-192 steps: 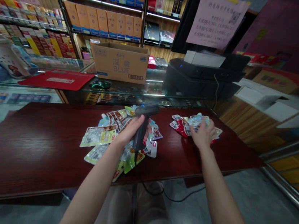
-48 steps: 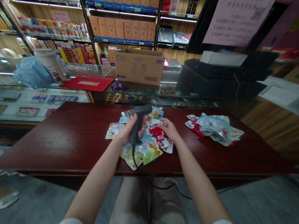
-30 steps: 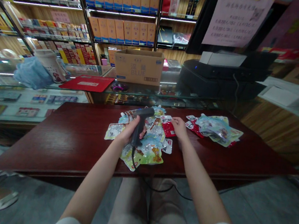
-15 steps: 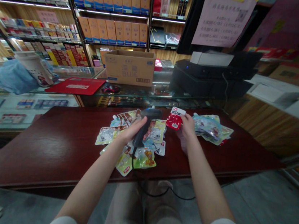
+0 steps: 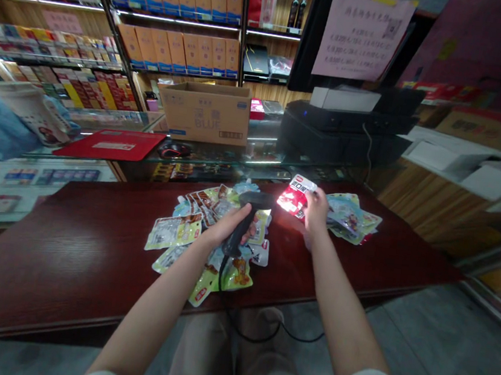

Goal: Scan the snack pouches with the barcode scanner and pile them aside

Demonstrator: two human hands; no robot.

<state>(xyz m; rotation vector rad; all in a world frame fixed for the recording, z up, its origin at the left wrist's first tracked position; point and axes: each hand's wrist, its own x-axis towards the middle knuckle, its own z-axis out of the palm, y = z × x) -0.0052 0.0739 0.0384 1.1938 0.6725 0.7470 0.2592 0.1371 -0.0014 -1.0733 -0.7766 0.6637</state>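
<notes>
Scanner points right at red packet, handle slanting down-left inside wrapped left hand; right hand pinches packet edge.

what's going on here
A person at a dark red table holds a black handheld scanner in the left hand, its head facing a red and white packet in the right hand. Bright light falls on the packet. A spread pile of packets lies beneath the scanner, and a smaller pile lies just beyond the right hand, to its right.
</notes>
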